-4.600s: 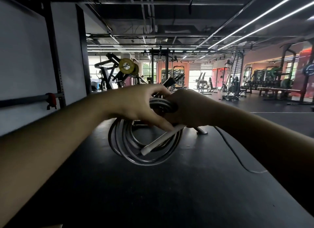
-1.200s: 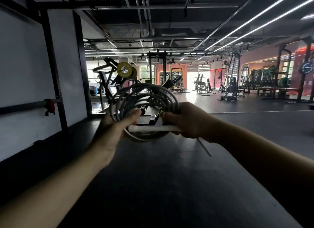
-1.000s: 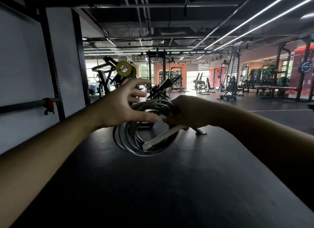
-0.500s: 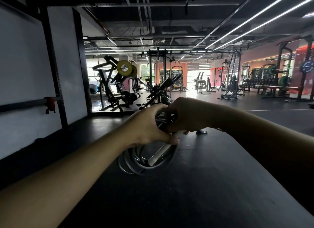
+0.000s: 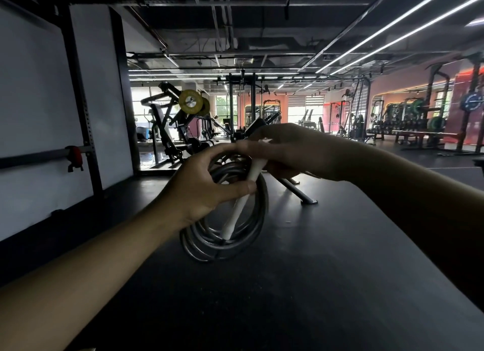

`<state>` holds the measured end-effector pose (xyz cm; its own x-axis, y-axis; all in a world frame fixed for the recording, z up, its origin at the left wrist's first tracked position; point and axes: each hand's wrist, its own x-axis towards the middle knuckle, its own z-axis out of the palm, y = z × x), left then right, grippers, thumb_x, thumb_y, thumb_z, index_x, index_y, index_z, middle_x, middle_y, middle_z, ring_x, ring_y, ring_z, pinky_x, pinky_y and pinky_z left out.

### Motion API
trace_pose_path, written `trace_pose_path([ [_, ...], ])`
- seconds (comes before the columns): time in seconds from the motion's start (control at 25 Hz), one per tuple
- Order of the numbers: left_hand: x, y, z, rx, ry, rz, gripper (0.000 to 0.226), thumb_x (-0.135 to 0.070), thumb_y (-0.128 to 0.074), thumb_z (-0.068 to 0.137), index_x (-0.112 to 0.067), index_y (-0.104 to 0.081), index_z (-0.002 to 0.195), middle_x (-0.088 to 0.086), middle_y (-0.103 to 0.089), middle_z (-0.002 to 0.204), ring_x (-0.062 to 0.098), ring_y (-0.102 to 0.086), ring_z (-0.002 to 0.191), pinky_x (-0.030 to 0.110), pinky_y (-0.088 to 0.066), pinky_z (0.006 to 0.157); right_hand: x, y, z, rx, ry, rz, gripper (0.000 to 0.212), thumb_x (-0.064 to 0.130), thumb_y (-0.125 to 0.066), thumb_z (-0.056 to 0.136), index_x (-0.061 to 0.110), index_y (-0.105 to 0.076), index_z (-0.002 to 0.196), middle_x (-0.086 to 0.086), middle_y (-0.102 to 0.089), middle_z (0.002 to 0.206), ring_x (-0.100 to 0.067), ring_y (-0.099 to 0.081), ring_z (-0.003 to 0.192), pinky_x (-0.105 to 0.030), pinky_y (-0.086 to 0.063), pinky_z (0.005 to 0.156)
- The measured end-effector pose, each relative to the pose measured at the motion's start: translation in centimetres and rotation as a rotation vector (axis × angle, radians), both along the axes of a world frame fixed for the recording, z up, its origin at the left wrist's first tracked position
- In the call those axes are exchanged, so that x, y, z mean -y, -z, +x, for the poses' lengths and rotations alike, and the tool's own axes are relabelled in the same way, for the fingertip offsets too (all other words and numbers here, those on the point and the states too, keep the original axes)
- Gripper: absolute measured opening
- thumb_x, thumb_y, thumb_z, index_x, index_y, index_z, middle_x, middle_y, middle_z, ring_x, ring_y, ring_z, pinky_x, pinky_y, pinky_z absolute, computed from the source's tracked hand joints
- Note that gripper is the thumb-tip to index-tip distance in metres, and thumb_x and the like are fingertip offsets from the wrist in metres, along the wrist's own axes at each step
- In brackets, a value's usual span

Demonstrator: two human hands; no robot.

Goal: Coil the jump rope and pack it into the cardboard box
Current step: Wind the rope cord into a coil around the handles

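Observation:
The jump rope (image 5: 237, 235) hangs as a grey coil of several loops in front of me, above the dark floor. A white handle (image 5: 242, 201) runs steeply down across the coil. My left hand (image 5: 207, 185) grips the top left of the coil, thumb pressed on the handle. My right hand (image 5: 285, 151) closes on the top of the handle and the loops from the right. The two hands touch at the top of the coil. No cardboard box is in view.
A black rubber floor (image 5: 262, 285) stretches ahead. A white wall with a black rack upright (image 5: 81, 109) and a bar with a red clamp (image 5: 74, 155) stands left. A machine with yellow plates (image 5: 191, 102) and a metal foot (image 5: 301, 193) lie beyond the hands.
The coil swung from upright above the hands to hanging below them. My left hand went from spread fingers to a grip on the coil. The handle turned from level to steep.

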<state>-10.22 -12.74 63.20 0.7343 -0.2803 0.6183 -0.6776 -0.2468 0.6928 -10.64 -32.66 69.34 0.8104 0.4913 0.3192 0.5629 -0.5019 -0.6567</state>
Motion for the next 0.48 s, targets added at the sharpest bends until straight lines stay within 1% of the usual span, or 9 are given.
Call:
trace_pose_path([
  [0.08,0.0,-0.2,-0.3,-0.084,0.012,-0.108,0.029,-0.006,-0.075,0.085,-0.017,-0.069,0.111,-0.014,-0.071,0.069,-0.005,-0.061,0.049,0.008,-0.043,0.048,-0.1,0.6,0.0,0.045,0.056,0.018,0.073,0.066,-0.045,0.094,-0.005,-0.062,0.092,0.000,-0.039,0.056,-0.012,-0.033,0.046,-0.025,-0.029,0.047],
  [0.12,-0.2,-0.4,-0.3,-0.113,0.013,-0.150,0.020,-0.010,-0.072,0.088,-0.014,-0.069,0.108,-0.014,-0.066,0.058,-0.002,-0.052,0.043,0.013,-0.040,0.044,0.0,1.2,0.0,0.050,0.082,0.019,0.082,0.073,-0.038,0.092,-0.004,-0.065,0.095,-0.002,-0.040,0.057,-0.016,-0.032,0.049,-0.027,-0.029,0.049],
  [0.2,-0.7,-1.0,0.0,-0.143,0.015,-0.282,0.013,-0.018,-0.067,0.093,-0.010,-0.069,0.103,-0.012,-0.056,0.047,0.005,-0.037,0.042,0.020,-0.033,0.044,0.0,2.9,0.1,0.000,0.092,0.084,0.085,0.079,-0.027,0.091,0.009,-0.074,0.102,-0.010,-0.052,0.068,-0.024,-0.033,0.057,-0.028,-0.028,0.053],
  [0.24,-0.8,-1.1,0.3,-0.150,0.018,-0.374,0.011,-0.020,-0.066,0.094,-0.011,-0.069,0.099,-0.011,-0.054,0.047,0.006,-0.033,0.043,0.022,-0.030,0.045,-0.3,3.9,-0.1,-0.028,0.093,0.156,0.083,0.080,-0.025,0.091,0.017,-0.076,0.102,-0.009,-0.065,0.077,-0.024,-0.040,0.059,-0.026,-0.030,0.054],
  [0.28,-0.7,-1.1,0.5,-0.152,0.015,-0.464,0.009,-0.021,-0.066,0.093,-0.013,-0.070,0.092,-0.010,-0.054,0.050,0.007,-0.031,0.044,0.023,-0.030,0.046,-0.9,4.8,-0.1,-0.042,0.105,0.246,0.079,0.080,-0.025,0.091,0.020,-0.076,0.103,-0.003,-0.074,0.083,-0.020,-0.050,0.058,-0.024,-0.035,0.055],
  [0.32,-0.4,-1.0,0.6,-0.149,0.002,-0.538,0.010,-0.023,-0.067,0.093,-0.016,-0.070,0.087,-0.007,-0.056,0.056,0.007,-0.032,0.044,0.023,-0.030,0.045,-1.8,5.6,-0.2,-0.049,0.119,0.361,0.075,0.076,-0.028,0.093,0.019,-0.074,0.104,0.001,-0.076,0.082,-0.011,-0.058,0.058,-0.023,-0.040,0.056],
  [0.4,0.5,-0.1,0.8,-0.145,-0.068,-0.634,0.012,-0.027,-0.069,0.091,-0.020,-0.072,0.081,0.003,-0.056,0.066,0.006,-0.036,0.042,0.023,-0.033,0.044,-3.7,6.7,-0.2,-0.061,0.150,0.600,0.066,0.062,-0.037,0.100,0.006,-0.071,0.103,0.003,-0.070,0.064,-0.006,-0.060,0.053,-0.024,-0.046,0.053],
  [0.44,0.7,0.4,0.9,-0.150,-0.115,-0.658,0.012,-0.029,-0.070,0.090,-0.020,-0.071,0.082,0.005,-0.054,0.067,0.006,-0.038,0.041,0.024,-0.034,0.044,-4.3,7.1,0.0,-0.049,0.175,0.651,0.063,0.057,-0.039,0.103,0.002,-0.070,0.101,0.003,-0.065,0.057,-0.007,-0.058,0.049,-0.024,-0.045,0.050],
  [0.48,0.6,0.8,0.9,-0.149,-0.162,-0.655,0.012,-0.030,-0.070,0.090,-0.020,-0.070,0.084,0.001,-0.054,0.064,0.004,-0.040,0.040,0.024,-0.036,0.044,-4.7,7.5,0.2,-0.026,0.207,0.648,0.061,0.053,-0.040,0.104,0.000,-0.069,0.099,0.004,-0.061,0.052,-0.006,-0.055,0.045,-0.024,-0.042,0.048],
])
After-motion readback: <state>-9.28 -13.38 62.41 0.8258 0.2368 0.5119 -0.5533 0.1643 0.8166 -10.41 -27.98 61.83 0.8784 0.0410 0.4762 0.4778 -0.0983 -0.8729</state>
